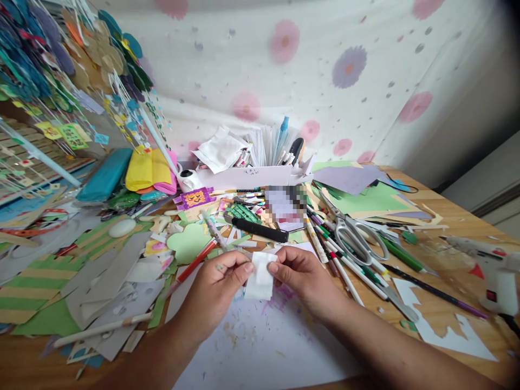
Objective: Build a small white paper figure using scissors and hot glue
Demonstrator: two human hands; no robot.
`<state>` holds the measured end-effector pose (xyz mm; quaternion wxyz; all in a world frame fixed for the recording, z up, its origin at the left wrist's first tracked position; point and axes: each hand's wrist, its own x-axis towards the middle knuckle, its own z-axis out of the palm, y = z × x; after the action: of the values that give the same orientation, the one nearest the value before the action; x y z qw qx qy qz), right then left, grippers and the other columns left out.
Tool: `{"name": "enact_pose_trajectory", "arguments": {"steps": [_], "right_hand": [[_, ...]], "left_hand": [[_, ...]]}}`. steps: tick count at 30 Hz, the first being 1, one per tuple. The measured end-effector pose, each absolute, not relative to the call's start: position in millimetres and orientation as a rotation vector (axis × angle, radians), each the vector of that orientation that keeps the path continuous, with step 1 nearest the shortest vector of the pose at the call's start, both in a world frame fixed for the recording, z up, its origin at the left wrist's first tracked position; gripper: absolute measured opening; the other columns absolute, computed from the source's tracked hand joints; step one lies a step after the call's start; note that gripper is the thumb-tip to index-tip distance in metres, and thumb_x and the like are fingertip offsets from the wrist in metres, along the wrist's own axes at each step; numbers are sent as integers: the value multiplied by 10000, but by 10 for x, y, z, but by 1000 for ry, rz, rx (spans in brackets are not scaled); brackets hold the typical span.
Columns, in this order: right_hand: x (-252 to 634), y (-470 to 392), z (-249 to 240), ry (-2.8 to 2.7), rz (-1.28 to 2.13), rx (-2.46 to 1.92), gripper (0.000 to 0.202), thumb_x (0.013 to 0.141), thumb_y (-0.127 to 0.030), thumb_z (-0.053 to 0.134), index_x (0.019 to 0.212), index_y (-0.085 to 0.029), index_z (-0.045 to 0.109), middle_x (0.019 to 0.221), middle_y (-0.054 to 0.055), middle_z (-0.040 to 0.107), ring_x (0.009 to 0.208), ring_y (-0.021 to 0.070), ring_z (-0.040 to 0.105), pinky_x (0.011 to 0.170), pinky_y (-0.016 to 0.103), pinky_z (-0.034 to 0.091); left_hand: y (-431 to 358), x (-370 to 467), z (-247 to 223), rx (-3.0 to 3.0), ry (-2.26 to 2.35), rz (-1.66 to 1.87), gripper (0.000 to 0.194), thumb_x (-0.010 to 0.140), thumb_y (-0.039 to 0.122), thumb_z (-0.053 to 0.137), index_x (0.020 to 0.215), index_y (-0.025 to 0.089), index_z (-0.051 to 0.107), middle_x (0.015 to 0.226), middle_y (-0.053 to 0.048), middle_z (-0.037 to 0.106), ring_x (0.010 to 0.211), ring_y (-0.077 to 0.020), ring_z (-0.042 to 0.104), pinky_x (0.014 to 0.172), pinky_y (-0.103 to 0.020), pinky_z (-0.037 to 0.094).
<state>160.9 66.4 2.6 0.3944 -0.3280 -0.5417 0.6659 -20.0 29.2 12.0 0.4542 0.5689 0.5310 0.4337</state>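
Note:
A small folded white piece [259, 287], soft like tissue, is held up between my two hands above a stained white sheet [252, 346]. My left hand [219, 284] pinches its left upper edge between thumb and forefinger. On the other side, the thumb and forefinger of my right hand [305, 277] are closed on its right upper edge. Just beyond the hands lies a black box cutter [260, 229]. A red marker [197, 261] rests beside my left hand, and several pens [345, 271] lie to the right of my right hand.
Silver scissors [357, 238] lie among the pens, with a hot glue gun [487, 265] at the far right. Paper scraps [109, 287] heap up on the left. Behind stands a white box [244, 177] of supplies. Paper hangings [81, 59] dangle at upper left.

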Motion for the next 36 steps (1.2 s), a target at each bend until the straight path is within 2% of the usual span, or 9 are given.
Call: {"name": "enact_pose_trajectory", "arguments": {"steps": [3,6,10,12,16,21,25,33,36], "right_hand": [[1604,665,22,-1329,1691,-841,378,738,-468,733,655,-156,536,583,-36,527,549,91,445,552,230,347],[1604,661,26,-1306,1685,-839,364,740,-450,741,655,-158,542,575,-40,529,543,87,445,547,225,352],[1615,650,14,-1322,1677,-795,315,761,-423,735,691,-149,597,600,-33,546,561,85,465,561,218,372],[1623,653,-7,-1292,1672,-757,291,781,-425,717,735,-152,627,633,-20,578,591,96,502,588,226,403],[1636,680,-30,-1245,1633,-743,274,807,-420,694,743,-161,633,661,-6,616,616,109,539,613,239,431],[1636,685,39,-1313,1580,-816,316,771,-424,715,660,-157,590,579,-25,559,558,96,476,558,222,392],[1639,649,75,-1431,1515,-835,313,806,-427,672,671,-164,569,602,-20,548,572,105,472,557,229,395],[1677,579,124,-1754,994,-629,35,857,-196,611,857,-183,644,767,21,612,723,142,567,670,261,464],[1684,576,131,-1781,846,-552,132,827,-110,618,921,-190,664,846,44,617,817,161,593,729,283,491]], "left_hand": [[297,-198,114,1357,1278,1075,294,899,407,533,718,179,569,666,27,476,645,-126,431,577,-233,342],[298,-180,119,1335,1211,1024,267,841,403,620,715,173,565,657,34,463,628,-119,411,562,-228,333],[300,-163,124,1288,1133,964,187,817,349,652,826,166,612,802,-18,599,766,-170,515,683,-266,407],[305,-164,125,1245,1139,974,187,822,348,643,812,165,607,815,-25,615,772,-172,517,690,-269,405],[312,-166,149,1200,1127,958,192,808,349,653,799,161,614,788,-13,607,745,-156,499,672,-254,389],[319,-150,192,1205,1086,918,217,796,360,658,760,152,613,717,14,535,681,-129,451,626,-236,373],[312,-141,183,1282,1079,967,176,792,332,666,780,171,597,700,30,516,643,-120,447,582,-227,370],[266,-160,199,1795,1288,1148,53,807,190,634,835,178,678,806,-29,687,772,-180,622,721,-273,467],[264,-148,226,1902,1294,1205,37,792,166,652,813,173,681,805,-33,702,772,-176,644,719,-256,477]]}}
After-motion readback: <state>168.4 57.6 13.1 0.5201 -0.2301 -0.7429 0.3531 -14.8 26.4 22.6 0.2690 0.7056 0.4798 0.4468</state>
